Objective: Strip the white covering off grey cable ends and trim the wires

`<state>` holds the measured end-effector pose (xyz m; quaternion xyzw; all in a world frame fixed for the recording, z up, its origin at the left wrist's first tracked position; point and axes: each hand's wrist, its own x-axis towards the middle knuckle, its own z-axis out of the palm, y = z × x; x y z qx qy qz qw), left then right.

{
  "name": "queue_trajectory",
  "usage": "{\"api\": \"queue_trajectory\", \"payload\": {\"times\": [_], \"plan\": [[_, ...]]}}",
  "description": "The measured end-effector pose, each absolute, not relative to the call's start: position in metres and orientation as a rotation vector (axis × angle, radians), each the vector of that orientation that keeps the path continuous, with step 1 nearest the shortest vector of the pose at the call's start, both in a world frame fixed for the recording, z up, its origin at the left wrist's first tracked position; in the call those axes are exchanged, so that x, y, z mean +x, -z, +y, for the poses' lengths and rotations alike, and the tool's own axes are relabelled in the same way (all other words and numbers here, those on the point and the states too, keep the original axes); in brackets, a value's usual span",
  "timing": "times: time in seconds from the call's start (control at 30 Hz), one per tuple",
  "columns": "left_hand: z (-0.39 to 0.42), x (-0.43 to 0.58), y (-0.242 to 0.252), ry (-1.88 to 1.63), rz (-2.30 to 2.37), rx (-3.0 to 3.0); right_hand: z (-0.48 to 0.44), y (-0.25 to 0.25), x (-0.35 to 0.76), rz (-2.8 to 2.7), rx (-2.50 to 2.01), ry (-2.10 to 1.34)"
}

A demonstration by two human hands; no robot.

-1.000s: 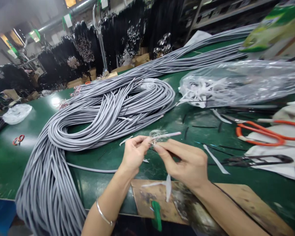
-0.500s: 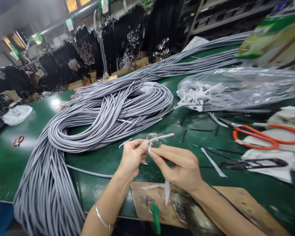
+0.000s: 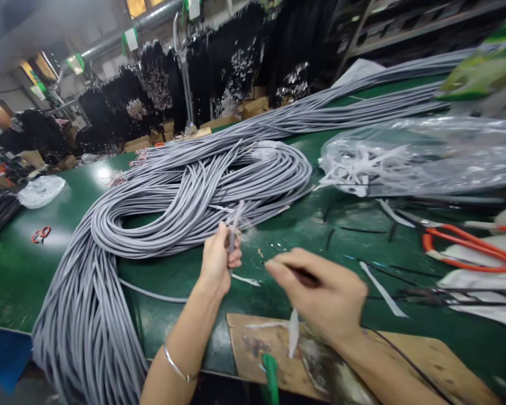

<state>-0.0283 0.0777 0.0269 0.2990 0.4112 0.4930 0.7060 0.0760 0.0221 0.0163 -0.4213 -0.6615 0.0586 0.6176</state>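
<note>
My left hand [image 3: 216, 261] is closed around a grey cable [image 3: 231, 243] near its end. Above the fist the cable's stripped end [image 3: 238, 212] points up, with pale loose fibres fanning out, blurred. To its right, my right hand [image 3: 322, 289] hovers over the green table, apart from the cable. Its thumb and fingers are pressed together; what they hold, if anything, is too blurred to make out. Behind my left hand lies a large looped bundle of grey cables [image 3: 152, 228]. A white strip [image 3: 247, 279] lies just right of my left hand.
Orange-handled scissors [image 3: 468, 247] and black snips [image 3: 459, 295] lie on the right, by a clear plastic bag [image 3: 438, 160] of white strips. Small red-handled snips [image 3: 41, 234] lie at left. A wooden board [image 3: 247, 343] with a green strap [image 3: 270, 374] sits at the front edge.
My hands have separated: the left moved slightly left with the cable, whose end turned from pointing right to upward. My right hand drew away to the right. The view shifted a little.
</note>
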Motion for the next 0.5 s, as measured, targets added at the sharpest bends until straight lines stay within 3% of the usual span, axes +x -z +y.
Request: {"api": "queue_trajectory", "payload": {"times": [0.1,0.23,0.5], "plan": [[0.071,-0.024,-0.029,-1.064,0.872,0.731,0.034,-0.010,0.080,-1.147,-1.256,-0.351],[0.065,-0.020,-0.027,-1.071,0.782,0.838,0.041,-0.007,0.083,-1.145,-1.291,-0.578],[0.068,-0.022,-0.023,-1.064,1.015,1.064,0.023,-0.021,0.091,-1.105,-1.092,-0.309]]}}
